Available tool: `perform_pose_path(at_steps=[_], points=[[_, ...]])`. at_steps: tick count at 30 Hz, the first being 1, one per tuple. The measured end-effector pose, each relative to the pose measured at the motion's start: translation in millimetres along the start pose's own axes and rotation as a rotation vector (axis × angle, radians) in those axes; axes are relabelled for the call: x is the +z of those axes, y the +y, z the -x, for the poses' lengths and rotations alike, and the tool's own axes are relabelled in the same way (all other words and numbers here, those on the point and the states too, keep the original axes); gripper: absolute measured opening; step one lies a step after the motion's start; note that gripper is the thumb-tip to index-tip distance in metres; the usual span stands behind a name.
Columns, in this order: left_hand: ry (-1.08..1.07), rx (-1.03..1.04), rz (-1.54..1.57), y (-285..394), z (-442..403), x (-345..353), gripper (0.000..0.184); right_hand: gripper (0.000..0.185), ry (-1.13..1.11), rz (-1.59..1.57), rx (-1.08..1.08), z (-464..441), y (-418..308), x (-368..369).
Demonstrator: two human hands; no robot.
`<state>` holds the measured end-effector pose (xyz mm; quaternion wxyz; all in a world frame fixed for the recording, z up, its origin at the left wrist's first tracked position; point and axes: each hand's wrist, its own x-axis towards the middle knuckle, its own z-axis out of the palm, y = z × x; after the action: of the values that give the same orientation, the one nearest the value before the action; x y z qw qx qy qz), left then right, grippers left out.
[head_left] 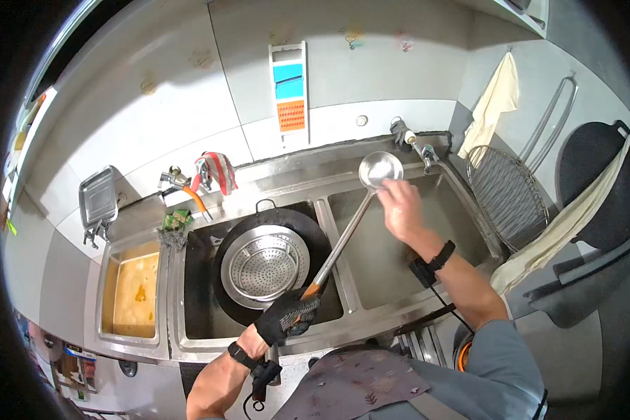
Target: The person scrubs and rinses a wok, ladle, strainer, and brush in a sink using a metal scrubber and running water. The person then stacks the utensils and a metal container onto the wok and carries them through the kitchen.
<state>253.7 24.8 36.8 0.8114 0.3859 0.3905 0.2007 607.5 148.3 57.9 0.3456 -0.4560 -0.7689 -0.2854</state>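
Note:
A long metal ladle (350, 227) with a wooden grip slants across the sinks, its bowl up and to the right. My left hand (287, 315), in a black glove, is closed around the wooden grip. My right hand (402, 210) is bare and bends toward the lower edge of the ladle's bowl. Its fingers are blurred, and I cannot tell whether they grip the rim or only touch it. Below the ladle, a perforated metal steamer insert (264, 266) sits inside a black wok (241, 227) in the middle sink.
The right basin (427, 238) holds cloudy water. At left, another basin (134, 290) has brownish liquid. Taps (427, 150) and an orange-tipped spout (197, 203) stand at the back. A grater (289, 98) hangs on the wall; a wire strainer (507, 199) and cloths (493, 101) hang at right.

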Motion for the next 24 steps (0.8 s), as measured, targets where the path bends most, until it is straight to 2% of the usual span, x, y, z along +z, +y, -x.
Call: perform_pose_path(at_steps=[1, 2, 4, 6, 8, 9, 11, 12, 14, 15, 16, 17, 18, 20, 22, 23, 24], points=[[0.027, -0.007, 0.004, -0.4, 1.2, 2.0, 0.019, 0.034, 0.003, -0.021, 0.097, 4.0, 9.8, -4.0], [0.022, -0.007, 0.0, 0.5, 1.4, 3.7, 0.019, 0.034, 0.005, -0.015, 0.099, 3.0, 14.4, -9.6], [0.087, 0.001, -0.15, 1.8, 2.1, 5.7, 0.021, 0.04, 0.111, 0.026, 0.378, 0.3, 23.1, -18.3], [0.102, 0.009, -0.235, -0.3, -1.7, 2.1, 0.022, 0.042, 0.119, 0.027, 0.426, 0.8, 30.7, -24.8], [0.172, 0.261, -0.614, -10.5, -13.5, -6.9, 0.023, 0.037, -0.059, -0.283, 0.775, 9.9, 43.6, -15.9], [0.167, 0.255, -0.614, -10.2, -13.4, -7.0, 0.023, 0.037, -0.061, -0.279, 0.781, 12.8, 51.2, -12.4], [0.397, 0.62, -1.148, -8.6, -12.6, -8.5, 0.029, 0.034, -0.278, -0.32, 0.918, 20.6, 65.9, -3.6], [0.497, 0.592, -1.135, -10.1, -11.9, -12.6, 0.032, 0.034, -0.289, -0.321, 0.926, 29.0, 71.3, 4.3], [0.611, 0.701, -1.354, -14.3, -14.5, -37.1, 0.024, 0.035, -0.173, -0.758, 1.025, 40.9, 77.9, 18.8], [0.61, 0.689, -1.353, -11.2, -9.2, -43.3, 0.024, 0.035, -0.245, -0.805, 1.114, 35.5, 68.3, 9.1], [0.669, 0.71, -1.483, -6.7, -4.5, -49.6, 0.018, 0.035, -0.257, -0.81, 1.118, 39.0, 65.4, 9.6], [0.736, 0.725, -1.613, -1.8, 0.7, -53.0, 0.012, 0.033, -0.333, -0.689, 0.933, 42.8, 64.0, 12.1], [0.757, 0.694, -1.608, 4.0, 8.0, -52.1, 0.012, 0.034, -0.408, -0.58, 0.738, 47.6, 61.2, 19.2], [0.8, 0.579, -1.769, 9.9, 30.3, -53.7, 0.012, 0.032, -0.253, -0.489, 0.486, 62.2, 55.0, 38.2], [0.839, 0.556, -1.671, 6.8, 49.4, -62.2, 0.013, 0.032, -0.716, -0.325, 0.558, 44.5, 42.4, 23.6], [0.866, 0.55, -1.614, -5.1, 54.3, -80.0, 0.014, 0.032, -0.729, -0.347, 0.552, 53.8, 49.6, 35.1], [0.853, 0.545, -1.614, -20.4, 59.7, -100.8, 0.014, 0.032, -0.836, -0.268, 0.487, 71.1, 68.3, 43.2]])
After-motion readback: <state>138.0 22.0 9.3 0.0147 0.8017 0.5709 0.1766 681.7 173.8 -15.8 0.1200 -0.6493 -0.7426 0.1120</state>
